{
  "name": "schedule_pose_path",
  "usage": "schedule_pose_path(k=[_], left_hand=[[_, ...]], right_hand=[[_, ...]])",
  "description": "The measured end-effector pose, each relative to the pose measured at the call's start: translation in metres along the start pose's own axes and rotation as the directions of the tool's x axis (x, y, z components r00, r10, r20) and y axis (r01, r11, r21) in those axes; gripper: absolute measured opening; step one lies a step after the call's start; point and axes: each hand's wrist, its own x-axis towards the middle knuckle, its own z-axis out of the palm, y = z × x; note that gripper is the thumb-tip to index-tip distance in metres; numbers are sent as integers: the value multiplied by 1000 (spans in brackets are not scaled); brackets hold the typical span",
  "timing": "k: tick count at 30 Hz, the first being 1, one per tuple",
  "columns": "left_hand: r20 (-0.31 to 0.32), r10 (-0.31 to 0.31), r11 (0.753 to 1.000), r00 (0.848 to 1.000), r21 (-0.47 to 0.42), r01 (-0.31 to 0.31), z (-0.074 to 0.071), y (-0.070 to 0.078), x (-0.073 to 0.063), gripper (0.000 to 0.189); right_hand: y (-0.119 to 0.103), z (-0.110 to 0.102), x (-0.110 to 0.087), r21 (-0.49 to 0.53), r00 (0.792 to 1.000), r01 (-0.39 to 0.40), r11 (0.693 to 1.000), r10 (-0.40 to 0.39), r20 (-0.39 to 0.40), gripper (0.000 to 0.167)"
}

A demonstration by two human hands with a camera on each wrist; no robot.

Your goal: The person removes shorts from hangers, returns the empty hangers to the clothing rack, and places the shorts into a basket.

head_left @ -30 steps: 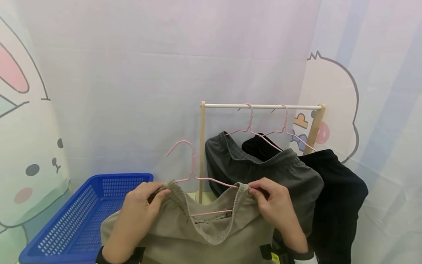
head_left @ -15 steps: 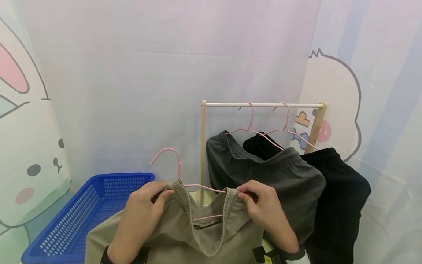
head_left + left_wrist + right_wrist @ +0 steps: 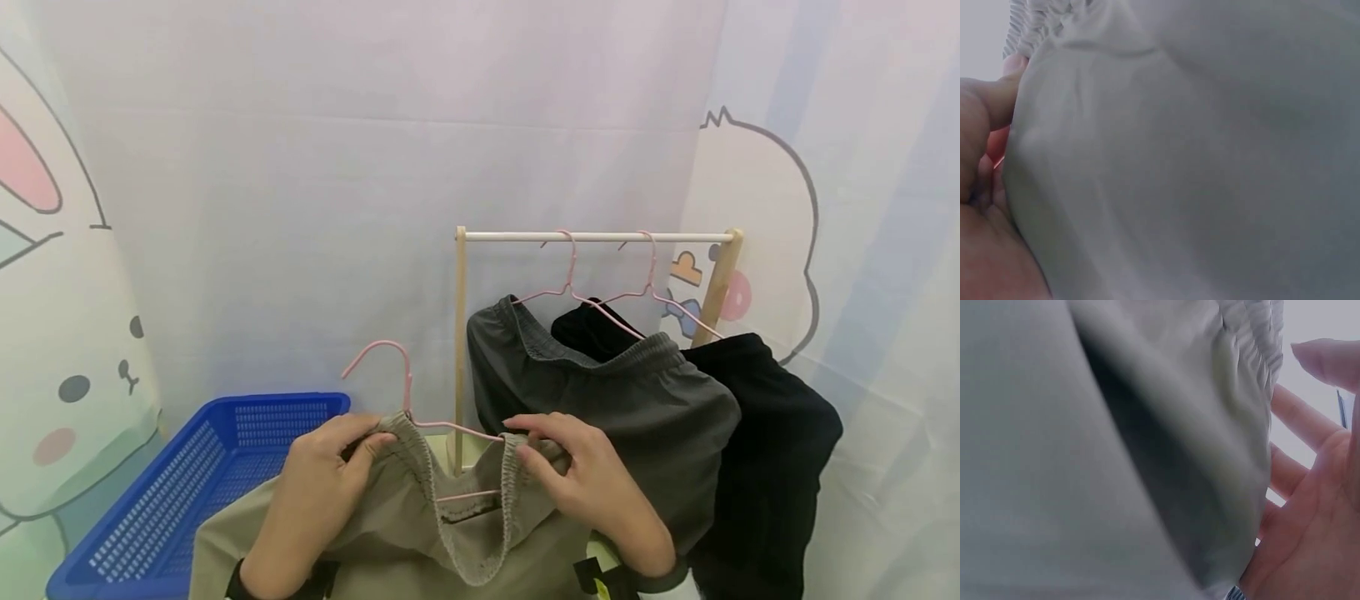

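Left of the grip is the basket [image 3: 281,399]. The left hand [image 3: 321,475] pinches the left end of the beige pants' [image 3: 397,542] waistband; the pants hang between and below both hands. Just right of that pinch, the hanger [image 3: 408,383] has its hook free and its lower bar inside the waistband. The right hand [image 3: 581,471] is loose at the other end, thumb off the cloth. Beyond it, the rack [image 3: 460,333] bears grey pants [image 3: 600,392], then black pants [image 3: 772,417]. The step seems to be seating the waistband; next calls for evening its right end over the hanger.
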Motion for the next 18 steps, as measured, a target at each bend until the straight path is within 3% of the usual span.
schedule_pose_path(k=[4, 8, 13, 18], left_hand=[[8, -6, 1000, 1000, -6, 6, 0, 1, 0, 13], [12, -12, 1000, 1000, -7, 12, 0, 1, 0, 13], [25, -19, 1000, 1000, -19, 19, 0, 1, -1, 14], [-11, 14, 1000, 1000, -20, -14, 0, -3, -1, 11]], right_hand=[[-6, 5, 2, -30, 999, 33, 999, -33, -7, 33], [-9, 9, 3, -32, 998, 63, 998, -64, -30, 26], [-7, 9, 2, -30, 999, 41, 999, -42, -35, 19], [0, 1, 1, -8, 1000, -7, 1000, 6, -20, 18]])
